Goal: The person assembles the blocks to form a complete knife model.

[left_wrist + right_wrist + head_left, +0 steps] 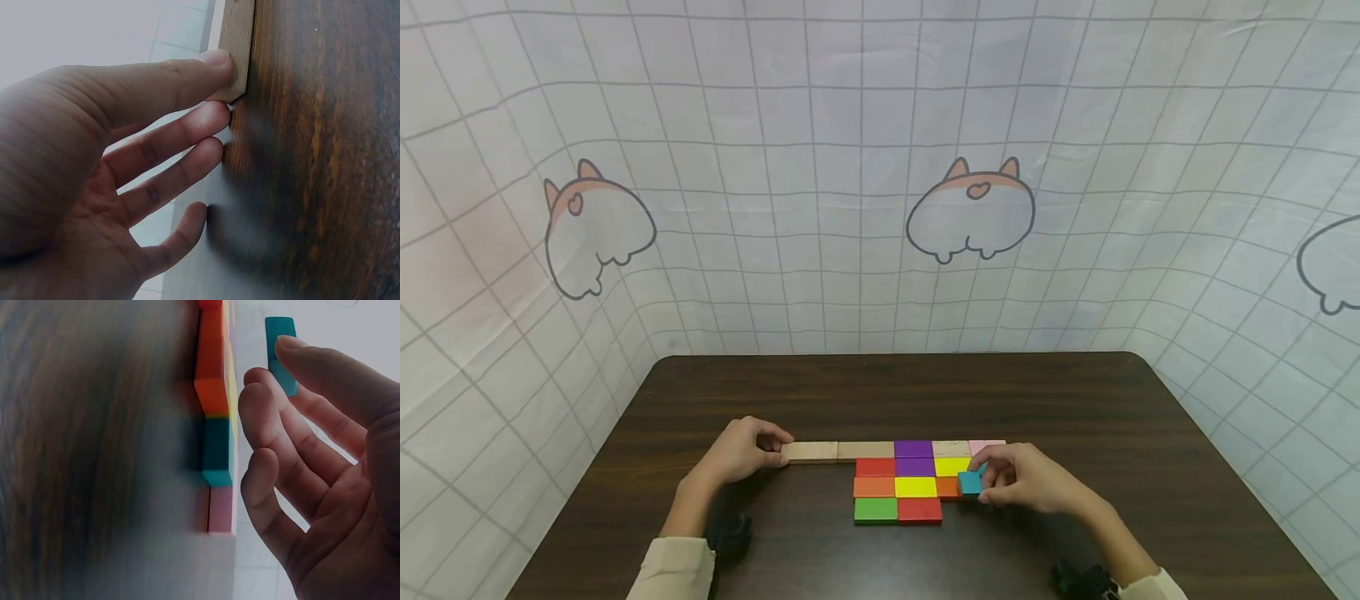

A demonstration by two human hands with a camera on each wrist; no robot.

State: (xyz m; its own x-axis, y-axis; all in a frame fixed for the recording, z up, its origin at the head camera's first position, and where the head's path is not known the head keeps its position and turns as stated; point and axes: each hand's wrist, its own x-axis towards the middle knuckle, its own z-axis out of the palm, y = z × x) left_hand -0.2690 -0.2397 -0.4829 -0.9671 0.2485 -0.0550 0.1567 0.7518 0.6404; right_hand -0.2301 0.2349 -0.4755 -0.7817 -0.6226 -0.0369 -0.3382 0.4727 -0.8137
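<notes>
My left hand [737,454] pinches the outer end of a plain wooden block [809,452]; in the left wrist view the thumb [212,69] presses its near side and the index finger is mostly hidden. My right hand [1033,479] holds a small blue block [281,356] between thumb and fingers, raised above the flat block layout. Near that hand in the layout lie an orange block [210,362], another blue block [217,447] and a pink block [222,509]. Two yellow blocks [915,487], two purple blocks [913,449] and a green block [876,511] lie farther left.
Red blocks [919,510] and more plain wooden blocks [866,451] belong to the same layout, edges close together. Everything lies on a dark brown table [895,392]. A white gridded curtain [820,192] with cartoon drawings surrounds the table's back and sides.
</notes>
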